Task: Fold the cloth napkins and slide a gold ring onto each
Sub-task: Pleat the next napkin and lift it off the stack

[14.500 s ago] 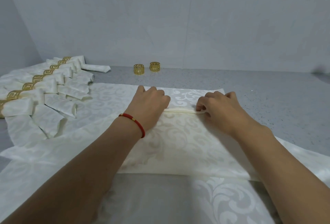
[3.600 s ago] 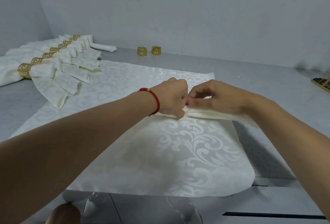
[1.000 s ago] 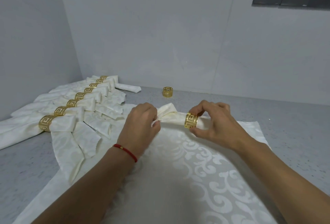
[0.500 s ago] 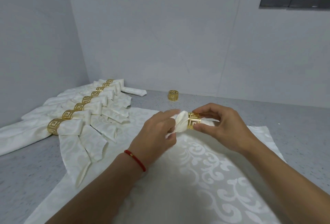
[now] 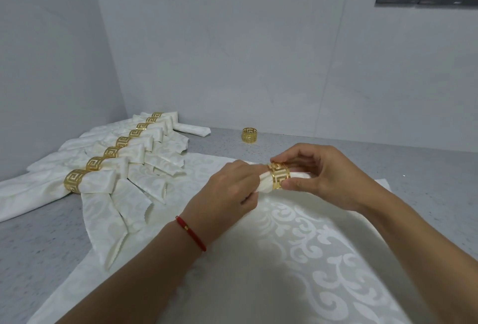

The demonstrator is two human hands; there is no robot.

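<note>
My right grip [image 5: 313, 176] pinches the ring [image 5: 278, 175] by its rim, thumb under the near edge and fingers curled over the far edge, so the opening is left free for cloth to pass. My left grip [image 5: 232, 189] is clamped round the bunched napkin [image 5: 265, 184], squeezing it narrow enough to fit. The ring already sits on the napkin, with a short white end showing past it toward my right palm. Both hands hold this off the tabletop [image 5: 426, 168], above a flat cloth [image 5: 297, 259] spread under my forearms, probably so the fabric can move through the ring without dragging.

I judge the ring is on but not yet centred; the next pull should be gentle, or the pleats may slip loose inside my left grip.

Further out to the left, 8 ringed napkins [image 5: 103, 168] lie in an overlapping row, tails fanned toward me, each ring lined up with the next. Behind them 1 rolled napkin [image 5: 192, 129] rests without a ring. 1 spare ring [image 5: 249, 135] stands near the wall, within reach, likely for that one.
</note>
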